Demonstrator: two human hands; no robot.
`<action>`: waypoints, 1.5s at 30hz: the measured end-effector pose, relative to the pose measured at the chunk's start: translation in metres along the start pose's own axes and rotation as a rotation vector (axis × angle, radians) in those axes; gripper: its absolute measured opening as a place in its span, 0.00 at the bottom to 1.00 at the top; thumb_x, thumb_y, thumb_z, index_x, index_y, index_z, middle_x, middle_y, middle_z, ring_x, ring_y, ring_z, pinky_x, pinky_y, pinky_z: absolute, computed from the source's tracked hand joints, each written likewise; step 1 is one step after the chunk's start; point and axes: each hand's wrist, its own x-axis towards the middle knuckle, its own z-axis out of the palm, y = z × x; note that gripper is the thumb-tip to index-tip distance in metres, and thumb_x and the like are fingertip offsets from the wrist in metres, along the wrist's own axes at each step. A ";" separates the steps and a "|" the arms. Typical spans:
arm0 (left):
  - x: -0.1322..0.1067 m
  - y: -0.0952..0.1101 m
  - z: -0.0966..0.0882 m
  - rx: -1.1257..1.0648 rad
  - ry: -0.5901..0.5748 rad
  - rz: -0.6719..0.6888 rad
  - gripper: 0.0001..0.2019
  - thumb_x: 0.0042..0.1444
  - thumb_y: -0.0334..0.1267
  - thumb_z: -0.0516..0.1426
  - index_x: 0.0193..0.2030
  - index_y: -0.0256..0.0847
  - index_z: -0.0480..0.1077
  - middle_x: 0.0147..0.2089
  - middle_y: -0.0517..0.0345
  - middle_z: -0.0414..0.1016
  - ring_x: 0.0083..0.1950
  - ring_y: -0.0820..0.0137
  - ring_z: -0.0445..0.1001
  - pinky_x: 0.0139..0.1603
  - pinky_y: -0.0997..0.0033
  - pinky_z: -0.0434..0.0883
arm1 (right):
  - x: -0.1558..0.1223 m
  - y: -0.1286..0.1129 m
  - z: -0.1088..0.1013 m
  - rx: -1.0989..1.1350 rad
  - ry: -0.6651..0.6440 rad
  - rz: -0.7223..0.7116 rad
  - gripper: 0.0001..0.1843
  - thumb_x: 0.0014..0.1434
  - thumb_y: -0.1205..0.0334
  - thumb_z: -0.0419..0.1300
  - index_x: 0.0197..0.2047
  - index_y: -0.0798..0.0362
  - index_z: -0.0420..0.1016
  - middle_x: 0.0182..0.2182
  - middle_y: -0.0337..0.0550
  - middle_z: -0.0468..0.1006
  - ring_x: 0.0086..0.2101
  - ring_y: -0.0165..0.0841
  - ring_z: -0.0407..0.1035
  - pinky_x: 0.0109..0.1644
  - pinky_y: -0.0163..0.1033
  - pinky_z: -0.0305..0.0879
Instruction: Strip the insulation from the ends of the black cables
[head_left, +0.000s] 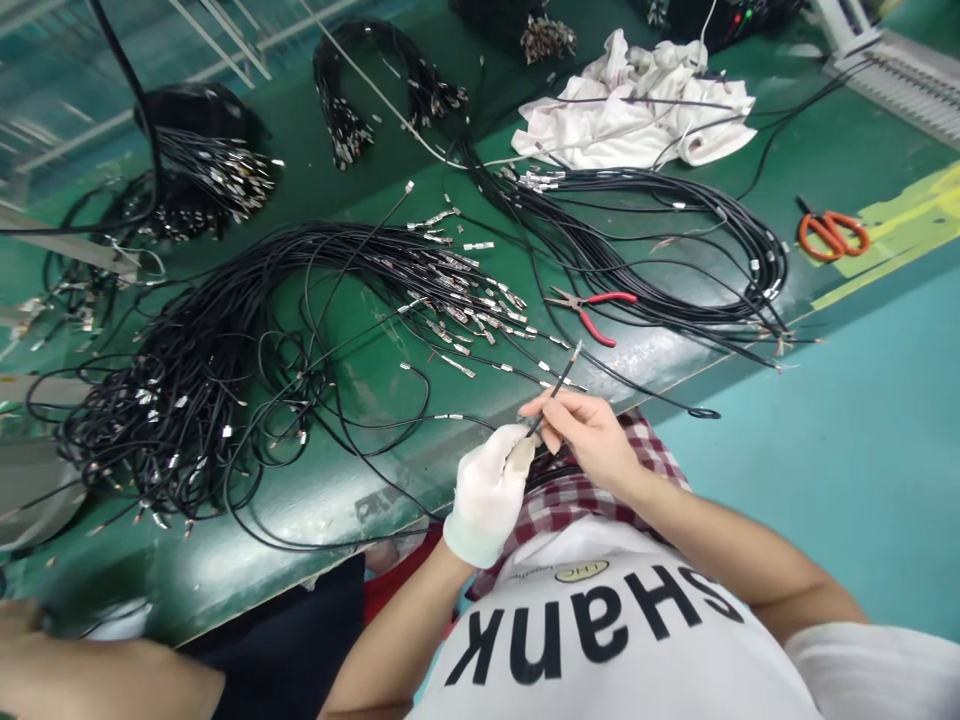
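My left hand [491, 485], in a white glove, is closed on a black cable [551, 396] near the bench's front edge. Bare and close beside it, my right hand [585, 430] pinches the same cable nearer its end. The cable points up and away from me, and its tip shows a pale, stripped-looking end. Just beyond the tip lie red-handled pliers [592, 303], their jaws apart. To the left spreads a large bundle of black cables [247, 290] with metal terminals at many ends.
A coiled cable bundle [750, 245] lies right of the pliers. Farther right are orange-handled scissors [832, 235] by yellow tape [907, 225]. White cloth [637, 105] is heaped at the back. More cable bundles [214, 160] stand back left. Another person's arm [97, 665] shows at lower left.
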 end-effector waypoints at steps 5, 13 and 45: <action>-0.001 -0.001 0.003 0.025 -0.003 0.042 0.12 0.67 0.40 0.52 0.43 0.41 0.76 0.33 0.61 0.79 0.31 0.74 0.74 0.36 0.77 0.67 | -0.003 0.008 0.004 0.015 0.136 -0.064 0.16 0.65 0.51 0.61 0.35 0.53 0.83 0.18 0.35 0.68 0.22 0.26 0.60 0.32 0.36 0.59; -0.007 -0.008 0.004 0.025 -0.020 0.053 0.12 0.68 0.41 0.52 0.43 0.41 0.76 0.35 0.59 0.81 0.34 0.72 0.77 0.39 0.76 0.70 | 0.003 0.000 -0.004 0.042 0.188 -0.046 0.17 0.64 0.50 0.61 0.34 0.54 0.81 0.18 0.35 0.69 0.20 0.25 0.61 0.29 0.35 0.58; -0.010 -0.025 0.015 0.194 -0.047 0.087 0.15 0.69 0.43 0.50 0.46 0.41 0.76 0.36 0.55 0.81 0.35 0.70 0.79 0.38 0.74 0.70 | 0.012 0.006 -0.021 0.044 0.236 -0.038 0.18 0.62 0.47 0.62 0.34 0.54 0.80 0.20 0.36 0.69 0.23 0.26 0.60 0.31 0.36 0.56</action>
